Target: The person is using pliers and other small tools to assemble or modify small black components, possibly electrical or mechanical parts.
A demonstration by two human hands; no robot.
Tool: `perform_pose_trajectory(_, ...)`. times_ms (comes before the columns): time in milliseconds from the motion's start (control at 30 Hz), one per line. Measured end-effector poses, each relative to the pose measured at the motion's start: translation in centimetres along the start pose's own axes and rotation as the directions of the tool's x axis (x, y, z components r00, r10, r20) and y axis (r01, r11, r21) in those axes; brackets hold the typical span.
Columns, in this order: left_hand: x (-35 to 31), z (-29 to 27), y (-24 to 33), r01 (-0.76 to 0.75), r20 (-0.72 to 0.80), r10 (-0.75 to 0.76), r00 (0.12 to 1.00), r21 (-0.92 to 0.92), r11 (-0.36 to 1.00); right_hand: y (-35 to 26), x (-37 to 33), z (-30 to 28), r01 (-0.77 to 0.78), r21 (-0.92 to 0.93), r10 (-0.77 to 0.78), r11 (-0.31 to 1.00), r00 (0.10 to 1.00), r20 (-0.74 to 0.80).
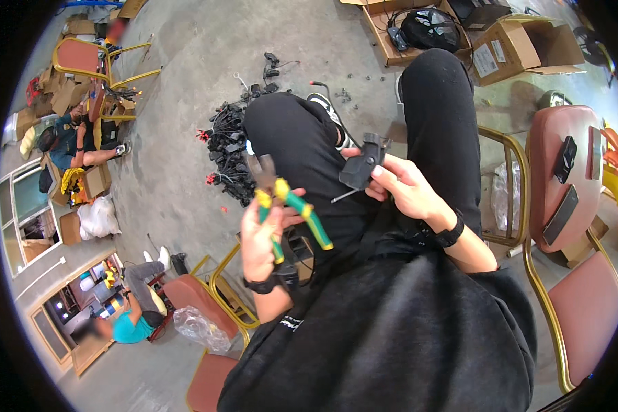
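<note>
My left hand [257,242] is wrapped round a pair of pliers [315,224] with green and yellow handles. The handles are spread, and the metal jaws point away from me above my thigh. Between the fingers of my right hand [410,191] is a small black plastic device [361,169], held over my lap. A thin black cable [338,117] runs from it toward the far side and ends in a red tip. Out of its lower left side sticks a thin light-coloured rod or wire [343,196]. My right fingers partly hide the device.
On the floor beyond my left knee lies a heap of similar black devices [228,147] with cables. Cardboard boxes [523,51] stand at the far right. A chair [563,161] bearing flat black objects is on my right. Two people [136,323] sit at the left.
</note>
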State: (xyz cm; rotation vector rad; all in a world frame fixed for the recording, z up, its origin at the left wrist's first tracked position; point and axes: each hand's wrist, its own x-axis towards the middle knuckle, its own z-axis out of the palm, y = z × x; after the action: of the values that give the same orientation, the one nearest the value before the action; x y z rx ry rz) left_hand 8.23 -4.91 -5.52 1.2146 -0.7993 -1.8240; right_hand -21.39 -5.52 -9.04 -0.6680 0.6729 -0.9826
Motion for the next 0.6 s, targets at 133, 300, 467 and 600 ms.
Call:
perform_pose_trajectory(133,-0.9,-6.7,-0.6,-0.100,-0.040,0.093,0.995,-0.220,0.970,-1.8,-1.9,0.5,0.049,0.102,-0.058,0.994,0.994,0.087)
perform_pose_trajectory(300,0.5,-15.1,-4.2,0.001,-0.397,-0.060,0.916,-0.148,0.989,-3.7,-3.4,1.3,0.046,-0.050,-0.041,0.998,0.995,0.087)
perform_pose_trajectory(467,4.4,-20.8,-12.5,0.428,-0.572,-0.352,0.741,-0.001,0.904,-3.7,-3.6,1.9,-0.003,-0.037,0.004,0.999,0.999,0.041)
perform_pose_trajectory(600,9.6,-23.0,-20.1,0.533,-0.350,-0.466,0.813,0.124,0.837,-3.3,-3.7,1.6,0.036,-0.104,-0.027,0.994,0.996,0.082)
